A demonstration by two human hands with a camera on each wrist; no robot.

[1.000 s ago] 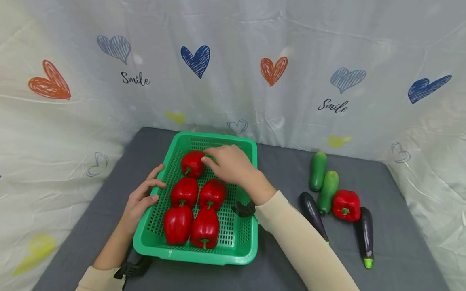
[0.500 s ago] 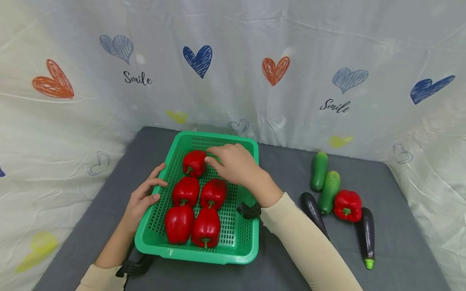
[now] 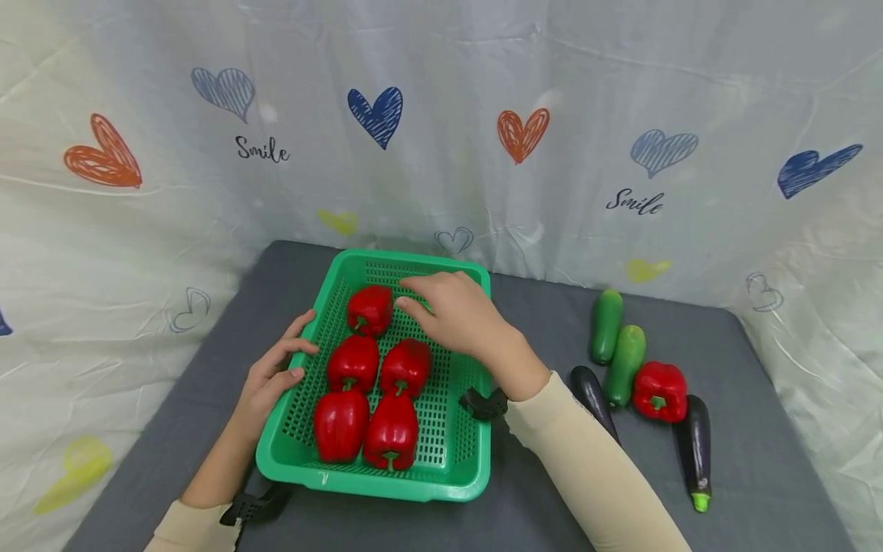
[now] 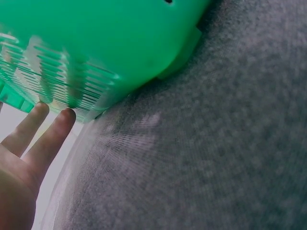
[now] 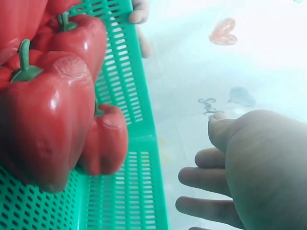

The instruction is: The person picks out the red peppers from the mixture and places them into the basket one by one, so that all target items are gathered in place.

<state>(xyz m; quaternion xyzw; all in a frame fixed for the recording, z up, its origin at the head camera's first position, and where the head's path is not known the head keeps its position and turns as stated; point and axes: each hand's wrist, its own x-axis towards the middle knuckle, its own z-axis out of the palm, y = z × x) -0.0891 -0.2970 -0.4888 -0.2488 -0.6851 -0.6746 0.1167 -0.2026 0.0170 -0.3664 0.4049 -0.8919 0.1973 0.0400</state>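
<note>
A green plastic basket with slotted walls holds several red bell peppers. My left hand rests at its left rim, thumb and index fingertips over the edge; in the left wrist view two straight fingers lie along the outer wall. My right hand hovers over the far right part of the basket, fingers extended and nothing in them. Its fingertips are just right of the farthest bell pepper, with a small gap between. The right wrist view shows this hand with its fingers spread.
On the grey table cloth, right of the basket, lie two green cucumber-like vegetables, two dark eggplants and another red bell pepper. A white curtain printed with hearts hangs along the back.
My right hand has drawn slightly to the right, away from the farthest bell pepper, which stays in the basket. The left hand keeps its place at the rim.
</note>
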